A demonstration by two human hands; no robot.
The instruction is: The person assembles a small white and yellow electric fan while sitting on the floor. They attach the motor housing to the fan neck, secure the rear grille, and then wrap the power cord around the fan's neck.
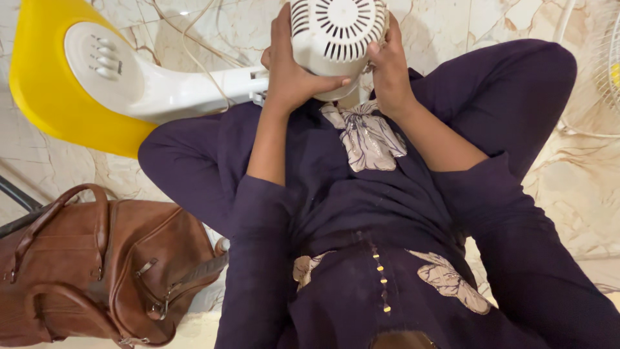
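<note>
We judge this a home interior. We note a marble-patterned floor (568, 194) and a brown leather handbag (97, 265) lying on it.

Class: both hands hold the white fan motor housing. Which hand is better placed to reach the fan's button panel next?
Left, probably. The left hand grips the housing on the side where the button panel lies; the right hand is farther away.

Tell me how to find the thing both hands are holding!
Start at the big yellow fan base lying on the marble floor, and follow its white stand rightward. At its end is the white fan motor housing, gripped by the left hand and right hand. Only it has round vent slots.
</note>
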